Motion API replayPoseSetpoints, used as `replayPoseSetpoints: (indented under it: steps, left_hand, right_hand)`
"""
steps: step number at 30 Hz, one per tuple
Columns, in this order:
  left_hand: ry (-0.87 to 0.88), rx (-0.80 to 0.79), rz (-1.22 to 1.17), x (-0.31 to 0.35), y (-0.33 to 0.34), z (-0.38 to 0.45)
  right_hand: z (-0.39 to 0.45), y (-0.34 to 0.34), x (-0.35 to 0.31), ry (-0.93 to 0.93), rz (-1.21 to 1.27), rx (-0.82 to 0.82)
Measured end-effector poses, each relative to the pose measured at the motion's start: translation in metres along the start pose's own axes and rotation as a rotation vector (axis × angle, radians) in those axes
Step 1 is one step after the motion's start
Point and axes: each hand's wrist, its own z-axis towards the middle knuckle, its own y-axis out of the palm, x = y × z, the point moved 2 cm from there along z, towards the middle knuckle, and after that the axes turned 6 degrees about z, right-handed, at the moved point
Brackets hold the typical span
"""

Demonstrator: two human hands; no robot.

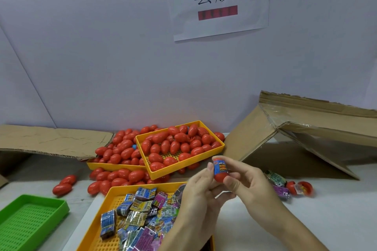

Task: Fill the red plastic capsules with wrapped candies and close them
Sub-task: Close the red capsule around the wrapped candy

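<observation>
Both hands are up over the near tray (114, 206), the yellow one full of wrapped candies (142, 214). Between them is a red capsule half (221, 176) with a blue-wrapped candy (219, 166) standing out of its open top. The right hand (251, 185) holds the capsule half, thumb curled under its rounded bottom and fingers (228, 160) bent around its far side. The left hand (195, 191) comes in from the tray side and pinches the candy with its fingertips at the wrapper's left edge. The capsule half sits above the tray's far right corner, clear of the tabletop (326, 220).

Beyond the near tray, two more yellow trays hold closed red capsules. The upper tray (204, 166) rests tilted across the lower tray (98, 166), which is heaped with capsules (122, 149). More capsules have spilled onto the tabletop between these and the near tray, and a pair of strays (64, 185) lies off to the near tray's left. Left of the near tray, at the tabletop's edge, is a green tray (61, 208).

To the right of the near tray, past the right hand, lie an open capsule (302, 188) with something inside it and a few loose candies (279, 181). Behind those, a flattened cardboard box (306, 128) leans up like a tent. Another cardboard sheet (51, 140) lies far left of the trays. On the wall behind everything hangs a paper sign (220, 0) printed with two characters.
</observation>
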Motion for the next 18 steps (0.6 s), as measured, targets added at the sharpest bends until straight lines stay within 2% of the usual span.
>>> replayPoseSetpoints:
  steps: [3,6,9,11,13,15,18]
  left_hand:
    - [0.246,0.153,0.294,0.009,-0.006,0.002]
    - [0.323,0.199,0.474,0.012,-0.006,0.000]
    - [0.254,0.220,0.458,0.009,-0.009,0.004]
    - [0.155,0.281,0.354,0.011,-0.012,0.011]
    - [0.064,0.307,0.351,0.017,-0.006,0.025]
    - [-0.030,0.240,0.412,0.028,0.017,0.047]
    - [-0.181,0.030,0.347,0.047,0.074,0.083]
  right_hand:
    - [0.002,-0.001,0.005,0.000,-0.103,0.025]
    - [0.004,0.000,0.010,0.025,-0.160,0.046]
    - [0.005,-0.005,0.013,0.030,-0.189,0.168]
    - [0.007,-0.011,0.018,0.061,-0.195,0.273]
    - [0.007,-0.014,0.024,0.115,-0.214,0.336]
    - [0.008,-0.017,0.032,0.161,-0.217,0.369]
    - [0.009,-0.021,0.039,0.213,-0.235,0.401]
